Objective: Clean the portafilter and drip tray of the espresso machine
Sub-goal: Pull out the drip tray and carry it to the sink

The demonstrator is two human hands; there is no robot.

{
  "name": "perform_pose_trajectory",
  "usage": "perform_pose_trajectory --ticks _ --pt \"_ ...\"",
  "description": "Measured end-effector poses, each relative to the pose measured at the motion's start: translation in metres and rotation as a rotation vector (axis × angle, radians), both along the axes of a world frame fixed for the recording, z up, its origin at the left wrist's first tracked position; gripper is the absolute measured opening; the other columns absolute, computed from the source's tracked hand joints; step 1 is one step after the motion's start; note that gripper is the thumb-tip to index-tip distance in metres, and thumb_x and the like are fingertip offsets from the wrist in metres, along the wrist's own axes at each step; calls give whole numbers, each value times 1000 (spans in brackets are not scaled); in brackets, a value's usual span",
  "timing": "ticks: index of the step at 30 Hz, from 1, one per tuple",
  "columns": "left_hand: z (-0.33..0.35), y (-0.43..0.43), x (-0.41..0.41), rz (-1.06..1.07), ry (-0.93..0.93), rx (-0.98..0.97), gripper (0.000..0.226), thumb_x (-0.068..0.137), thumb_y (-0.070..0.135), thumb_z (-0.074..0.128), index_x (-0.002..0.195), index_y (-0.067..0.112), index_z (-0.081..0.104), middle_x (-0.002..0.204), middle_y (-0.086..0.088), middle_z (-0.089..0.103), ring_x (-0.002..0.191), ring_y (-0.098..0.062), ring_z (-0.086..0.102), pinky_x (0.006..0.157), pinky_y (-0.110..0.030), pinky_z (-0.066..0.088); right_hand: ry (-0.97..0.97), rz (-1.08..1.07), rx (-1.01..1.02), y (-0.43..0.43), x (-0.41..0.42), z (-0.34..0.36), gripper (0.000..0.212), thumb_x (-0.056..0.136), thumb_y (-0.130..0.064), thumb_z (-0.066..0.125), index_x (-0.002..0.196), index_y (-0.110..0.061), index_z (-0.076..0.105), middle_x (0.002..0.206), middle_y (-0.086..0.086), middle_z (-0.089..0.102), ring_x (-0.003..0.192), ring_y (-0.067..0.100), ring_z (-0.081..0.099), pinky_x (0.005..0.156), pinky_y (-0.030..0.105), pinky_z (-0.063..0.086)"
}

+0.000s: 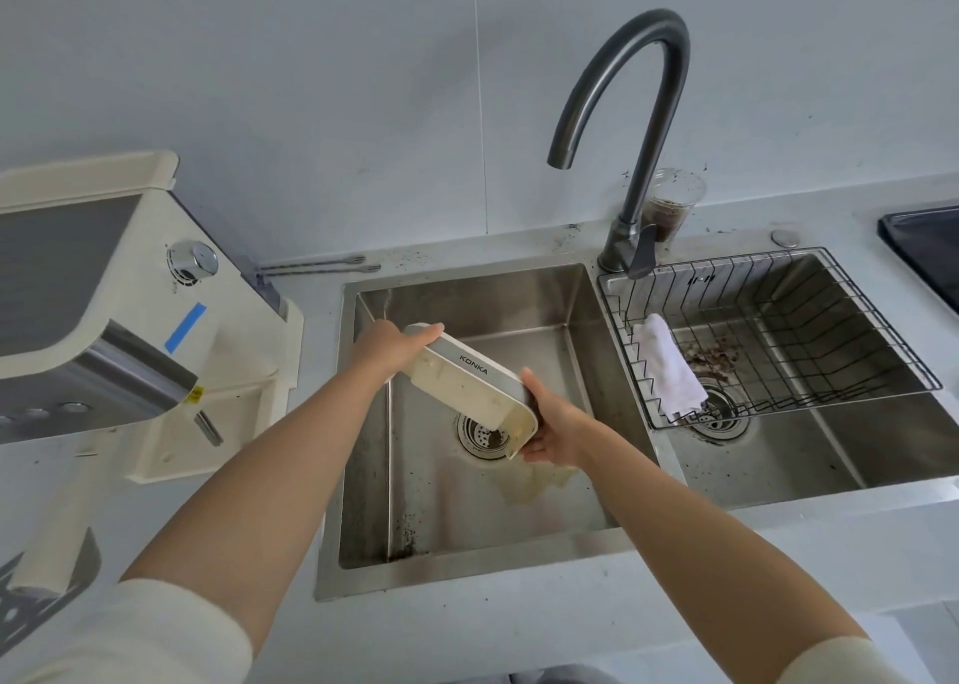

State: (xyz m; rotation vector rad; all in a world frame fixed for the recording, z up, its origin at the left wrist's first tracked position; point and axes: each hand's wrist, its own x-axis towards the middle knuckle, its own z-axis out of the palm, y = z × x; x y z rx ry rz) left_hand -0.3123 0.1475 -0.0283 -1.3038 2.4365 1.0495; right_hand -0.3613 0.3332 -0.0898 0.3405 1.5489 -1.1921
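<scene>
Pale walls and a light countertop (519,642) frame a double steel sink (467,543) with a dark gooseneck faucet (648,128) behind it. We hold the cream drip tray (469,387), marked KONKA, tilted over the left basin above the drain (480,437), brownish liquid pooling on the basin floor beneath its low end. Our left hand (381,349) grips the tray's upper end; our right hand (555,426) clasps the lower end. On the counter to the left stands the espresso machine (104,294). A white cloth (664,367) hangs over the wire basket (804,341) in the right basin.
</scene>
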Motion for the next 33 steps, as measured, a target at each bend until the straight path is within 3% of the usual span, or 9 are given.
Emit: perform_pose_trajectory --ticks 3,5,15,18,20,24,26,30,33 --pt "2 4 2 -27 -46 -56 68 86 56 50 121 -2 50 127 -14 54 117 -32 51 80 -31 38 -5 20 26 1 0 6 76 87 -67 31 125 -3 49 127 19 56 118 31 54 84 36 43" --pt "4 6 3 -54 -76 -84 71 86 58 47 125 -1 48 132 -15 52 122 -33 49 87 -33 40 -5 35 45 2 0 7 76 87 -67 28 125 -4 50 127 19 56 118 31 54 83 37 44" --pt "1 9 5 12 1 -32 72 84 58 50 124 -1 48 128 -15 54 116 -32 53 94 -37 47 62 57 75 5 -5 14 74 88 -66 29 122 -4 51 127 18 58 119 33 54 95 39 44" --pt "-4 8 6 70 95 64 72 85 56 50 129 -2 45 130 -15 51 118 -31 51 93 -36 43 174 -2 47 2 -12 15 55 87 -65 37 91 -14 58 87 9 64 85 24 61 78 31 46" --pt "-8 5 8 96 158 146 72 85 56 49 130 -1 46 130 -14 51 119 -29 50 90 -33 40 234 -33 31 2 -17 18 49 84 -64 42 79 -17 52 72 2 48 68 15 45 68 24 40" --pt "-12 -3 12 215 283 318 62 87 55 47 123 5 52 122 -8 53 115 -25 50 102 -39 41 392 62 -11 6 -23 22 60 85 -60 46 121 -12 51 114 3 53 115 21 48 109 38 33" --pt "-12 -6 14 259 324 383 52 89 52 46 116 8 53 119 -7 54 115 -25 51 101 -37 42 455 94 -77 10 -23 27 62 86 -52 52 132 -11 43 126 2 51 121 21 46 111 43 32" --pt "-9 -10 19 323 429 543 40 91 42 49 111 7 53 114 -11 59 109 -25 56 88 -34 47 611 186 -192 16 -22 42 62 88 -22 59 141 -18 26 120 -9 45 117 13 44 99 26 34" --pt "-6 -13 22 377 498 720 36 92 32 51 113 3 53 107 -11 61 103 -24 57 83 -35 48 707 210 -237 18 -26 45 69 81 -8 67 136 -27 30 116 -7 52 116 17 49 98 29 42"
